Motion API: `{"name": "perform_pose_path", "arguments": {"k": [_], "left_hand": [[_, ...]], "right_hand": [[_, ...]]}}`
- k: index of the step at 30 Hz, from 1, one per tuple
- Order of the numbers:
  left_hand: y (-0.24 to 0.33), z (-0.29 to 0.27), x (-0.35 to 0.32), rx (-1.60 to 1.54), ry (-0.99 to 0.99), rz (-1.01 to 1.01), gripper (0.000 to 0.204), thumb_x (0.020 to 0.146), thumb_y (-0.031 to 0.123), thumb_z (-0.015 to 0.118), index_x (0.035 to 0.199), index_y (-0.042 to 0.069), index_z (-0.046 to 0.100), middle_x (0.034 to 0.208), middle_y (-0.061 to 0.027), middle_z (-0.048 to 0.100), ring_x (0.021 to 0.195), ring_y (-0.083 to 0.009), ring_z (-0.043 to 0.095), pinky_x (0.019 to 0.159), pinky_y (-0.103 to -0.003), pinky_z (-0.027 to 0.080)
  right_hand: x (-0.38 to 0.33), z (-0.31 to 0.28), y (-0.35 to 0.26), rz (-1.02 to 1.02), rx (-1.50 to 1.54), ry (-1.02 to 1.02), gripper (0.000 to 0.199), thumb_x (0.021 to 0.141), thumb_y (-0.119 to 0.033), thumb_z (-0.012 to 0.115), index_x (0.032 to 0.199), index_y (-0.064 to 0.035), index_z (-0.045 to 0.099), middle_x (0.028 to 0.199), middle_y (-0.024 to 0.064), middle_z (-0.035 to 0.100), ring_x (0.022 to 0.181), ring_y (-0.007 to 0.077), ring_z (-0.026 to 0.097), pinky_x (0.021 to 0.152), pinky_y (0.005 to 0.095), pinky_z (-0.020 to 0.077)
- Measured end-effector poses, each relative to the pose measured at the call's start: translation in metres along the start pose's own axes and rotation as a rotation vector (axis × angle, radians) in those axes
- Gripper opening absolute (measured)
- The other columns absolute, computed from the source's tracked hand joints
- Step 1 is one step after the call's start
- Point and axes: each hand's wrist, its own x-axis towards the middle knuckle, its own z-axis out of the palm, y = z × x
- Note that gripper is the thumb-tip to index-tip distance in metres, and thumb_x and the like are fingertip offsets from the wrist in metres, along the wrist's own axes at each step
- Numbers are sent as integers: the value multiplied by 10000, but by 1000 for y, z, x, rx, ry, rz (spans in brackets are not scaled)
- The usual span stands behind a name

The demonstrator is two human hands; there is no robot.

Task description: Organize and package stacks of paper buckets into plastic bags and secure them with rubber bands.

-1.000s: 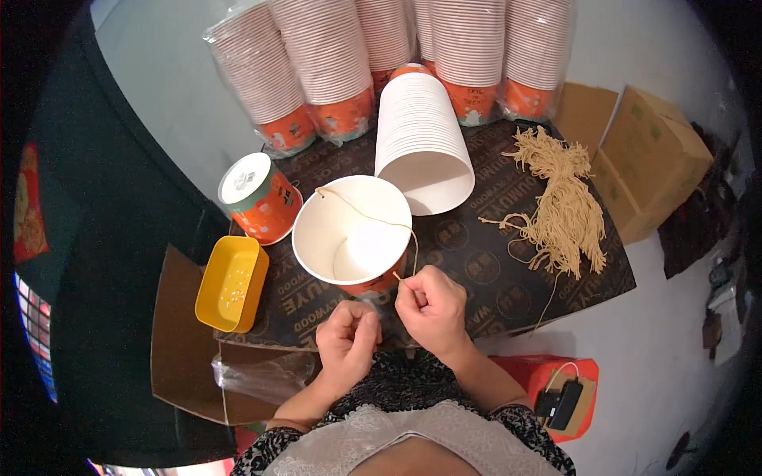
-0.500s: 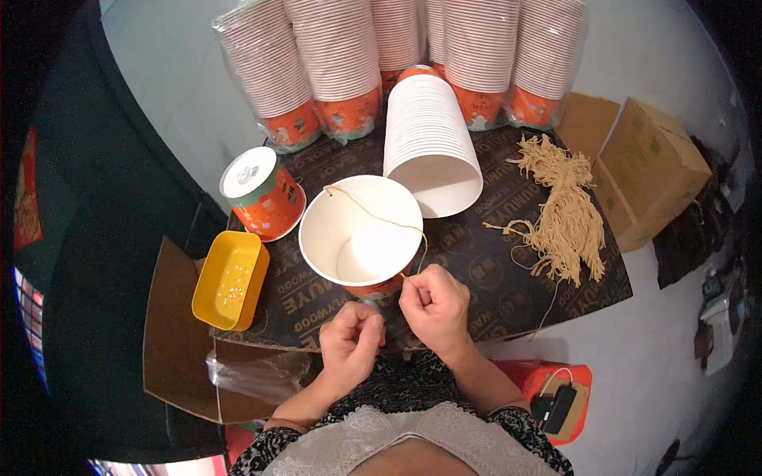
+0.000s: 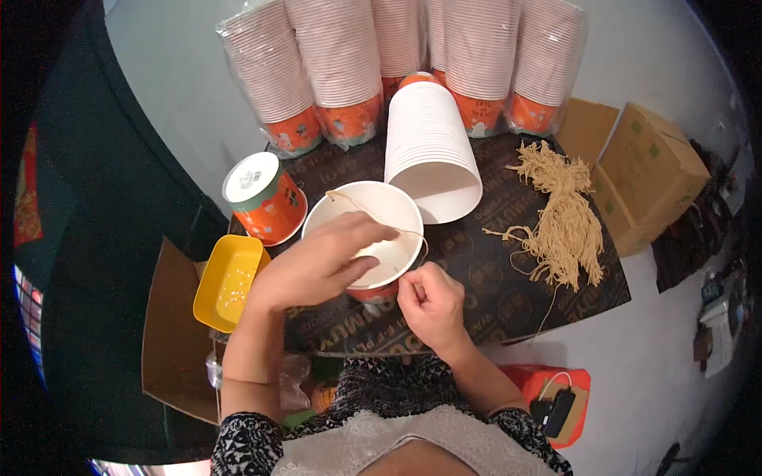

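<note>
A white-lined paper bucket (image 3: 382, 200) with an orange outside stands at the table's front, its mouth facing up. A thin tan cord (image 3: 425, 243) runs from the far side of its rim, across the mouth and down to the near right side. There my right hand (image 3: 432, 305) is closed in a pinch on the cord at the bucket's wall. My left hand (image 3: 321, 258) is over the mouth, palm down, its fingers stretched out and reaching inside. Nothing shows in the left fingers. The exact end of the cord is hidden by my right fingers.
A yellow tray (image 3: 230, 285) with small white bits and an upturned orange bucket (image 3: 266, 202) are at the left. Behind lies a nested stack of white-lined buckets (image 3: 432, 143); wrapped stacks (image 3: 341, 63) stand farther back. A tan cord bundle (image 3: 567, 214) lies right, near a cardboard box (image 3: 655, 163).
My left hand has moved from a closed pose at the table's front edge up over the bucket's mouth, and its fingers have opened out. My right hand stays at the near rim.
</note>
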Motion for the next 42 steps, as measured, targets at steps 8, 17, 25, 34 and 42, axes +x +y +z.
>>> {"name": "perform_pose_path", "arguments": {"k": [8, 17, 25, 34, 42], "left_hand": [[-15, 16, 19, -135, -391, -118, 189, 899, 129, 590, 1053, 25, 625, 935, -142, 643, 874, -305, 624, 789, -375, 485], [-3, 24, 14, -115, -297, -276, 149, 894, 121, 570, 859, -14, 623, 741, -131, 629, 683, -215, 596, 653, -341, 476], [13, 33, 3, -657, 86, -478, 125, 838, 66, 608, 774, -38, 631, 679, -48, 624, 629, -93, 552, 547, -256, 430], [20, 32, 12, -780, 101, -629, 101, 852, 59, 638, 799, -23, 663, 664, -11, 613, 581, -52, 516, 503, -212, 401], [21, 32, 16, -786, 41, -600, 104, 847, 25, 651, 931, -35, 650, 722, -7, 623, 606, -54, 532, 519, -213, 416]], "right_hand": [[0, -1, 1, 17, -1, 16, 162, 772, 42, 688, 752, -28, 543, 577, 49, 481, 470, 122, 460, 456, 280, 377], [4, -18, -4, 64, -33, -101, 106, 800, 15, 689, 849, -20, 602, 691, 83, 564, 519, 174, 536, 484, 309, 425], [1, -24, 4, 35, -66, -193, 64, 838, -70, 661, 889, -61, 623, 819, 113, 616, 699, 315, 641, 594, 388, 510], [14, -39, -2, -23, -30, -105, 112, 816, 59, 622, 908, -4, 630, 767, 122, 581, 623, 241, 582, 551, 312, 451], [58, -51, -25, -161, 121, -167, 170, 842, 86, 568, 984, 11, 622, 877, 115, 605, 740, 201, 606, 657, 281, 480]]}}
